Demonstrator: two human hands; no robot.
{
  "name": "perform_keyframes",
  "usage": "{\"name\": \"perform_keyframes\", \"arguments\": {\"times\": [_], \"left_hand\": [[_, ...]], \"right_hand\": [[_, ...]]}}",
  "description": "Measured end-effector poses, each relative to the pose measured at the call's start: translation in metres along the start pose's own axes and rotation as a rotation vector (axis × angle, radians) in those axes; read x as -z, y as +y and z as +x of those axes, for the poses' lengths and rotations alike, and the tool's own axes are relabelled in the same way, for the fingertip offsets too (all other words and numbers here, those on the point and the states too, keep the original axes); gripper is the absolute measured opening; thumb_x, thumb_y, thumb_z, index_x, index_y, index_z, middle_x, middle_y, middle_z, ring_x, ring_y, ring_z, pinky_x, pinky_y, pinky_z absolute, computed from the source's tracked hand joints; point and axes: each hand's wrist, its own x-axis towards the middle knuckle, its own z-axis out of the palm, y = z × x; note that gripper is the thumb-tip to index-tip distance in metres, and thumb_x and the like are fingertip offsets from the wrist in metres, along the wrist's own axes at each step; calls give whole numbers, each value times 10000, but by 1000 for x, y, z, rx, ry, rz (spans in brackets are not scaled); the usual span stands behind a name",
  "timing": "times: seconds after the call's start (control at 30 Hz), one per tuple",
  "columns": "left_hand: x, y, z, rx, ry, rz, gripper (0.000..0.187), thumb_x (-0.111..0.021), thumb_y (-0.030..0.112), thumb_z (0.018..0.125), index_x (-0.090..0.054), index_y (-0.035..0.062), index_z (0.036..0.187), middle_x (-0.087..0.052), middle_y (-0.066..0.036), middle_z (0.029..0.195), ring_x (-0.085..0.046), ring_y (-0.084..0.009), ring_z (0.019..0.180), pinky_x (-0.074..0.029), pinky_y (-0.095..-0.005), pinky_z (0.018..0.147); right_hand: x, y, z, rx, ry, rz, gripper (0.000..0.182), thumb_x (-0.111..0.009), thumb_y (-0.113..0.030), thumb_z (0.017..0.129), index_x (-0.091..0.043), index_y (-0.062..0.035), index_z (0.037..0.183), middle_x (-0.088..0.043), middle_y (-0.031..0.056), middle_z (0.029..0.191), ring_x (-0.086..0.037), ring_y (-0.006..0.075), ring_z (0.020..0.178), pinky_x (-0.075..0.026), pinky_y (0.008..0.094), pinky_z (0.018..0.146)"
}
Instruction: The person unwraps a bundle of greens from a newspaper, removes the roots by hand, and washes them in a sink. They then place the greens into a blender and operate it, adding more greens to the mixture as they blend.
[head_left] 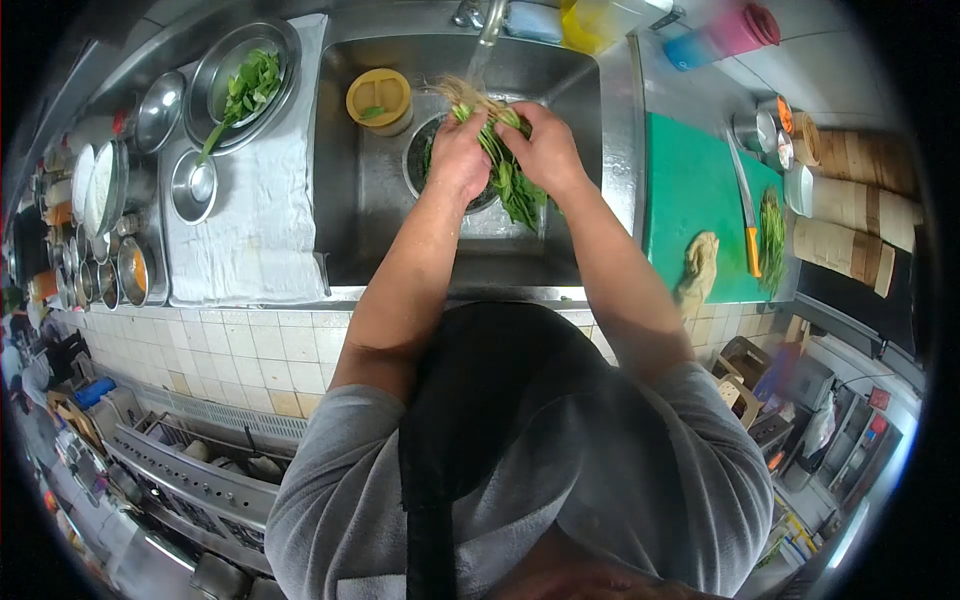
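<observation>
Both hands grip one bunch of leafy greens (pixel 518 190), its pale roots pointing toward the tap and its leaves hanging toward me. My left hand (pixel 460 160) closes round the stems on the left. On the right, my right hand (pixel 545 152) pinches the same bunch near the roots. Water runs from the tap (pixel 490 25) just beyond the roots. Partly hidden beneath my hands, a round metal bowl (pixel 411 165) with dark green leaves sits in the steel sink (pixel 345 215). A tub with a yellow lid (pixel 378 95) stands at the sink's left.
Right of the sink, a green cutting board (pixel 690 190) carries an orange-handled knife (pixel 748 215), thin green stalks (pixel 771 240) and a crumpled cloth (pixel 698 262). Leftward, a white towel (pixel 255 230) lies near metal bowls (pixel 193 187), one holding green leaves (pixel 254 85).
</observation>
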Motion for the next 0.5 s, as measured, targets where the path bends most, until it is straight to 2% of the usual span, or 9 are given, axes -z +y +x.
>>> {"name": "perform_keyframes", "arguments": {"times": [0.03, 0.13, 0.23, 0.27, 0.47, 0.5], "left_hand": [[-2, 1, -2, 11, 15, -1, 248, -554, 115, 1028, -509, 9, 1248, -629, -135, 1172, -647, -268, 1050, -549, -406, 872], [-1, 2, -4, 34, 11, -19, 254, -541, 122, 1034, -497, 9, 1258, -635, -142, 1168, -645, -275, 1075, -549, -422, 900], [8, 5, -3, 22, -44, -40, 274, -518, 134, 1046, -467, 2, 1280, -635, -158, 1167, -641, -289, 1107, -547, -447, 934], [8, 6, -3, 12, -33, -25, 275, -515, 139, 1047, -467, 4, 1282, -636, -159, 1165, -641, -290, 1106, -549, -447, 931], [4, -1, -2, 21, -23, -17, 254, -571, 114, 1018, -515, 18, 1246, -640, -123, 1139, -636, -247, 1065, -546, -408, 900], [4, -3, -2, 24, -31, -18, 246, -571, 112, 1018, -522, 18, 1240, -637, -119, 1139, -633, -239, 1067, -543, -401, 901]], "right_hand": [[1, -1, 0, -84, -22, 32, 362, -715, -255, 912, -657, -27, 1186, -703, 172, 1097, -675, 298, 1006, -507, 370, 912], [-3, 18, 6, -192, 45, 258, 313, -683, -223, 923, -646, 7, 1133, -711, 194, 1018, -685, 365, 968, -506, 404, 882], [-3, 29, 6, -251, 30, 708, 283, -674, -215, 936, -651, 5, 1113, -717, 173, 993, -689, 286, 924, -506, 378, 839], [-1, 31, 5, -251, -3, 609, 306, -676, -234, 946, -652, 11, 1127, -716, 155, 980, -674, 229, 918, -505, 366, 828], [8, 3, 1, -87, -91, 173, 366, -695, -266, 930, -649, -5, 1183, -707, 182, 991, -685, 306, 939, -510, 378, 868], [6, 3, 1, -13, -66, 108, 352, -686, -253, 938, -644, -3, 1182, -704, 181, 1010, -678, 281, 940, -509, 375, 865]]}}
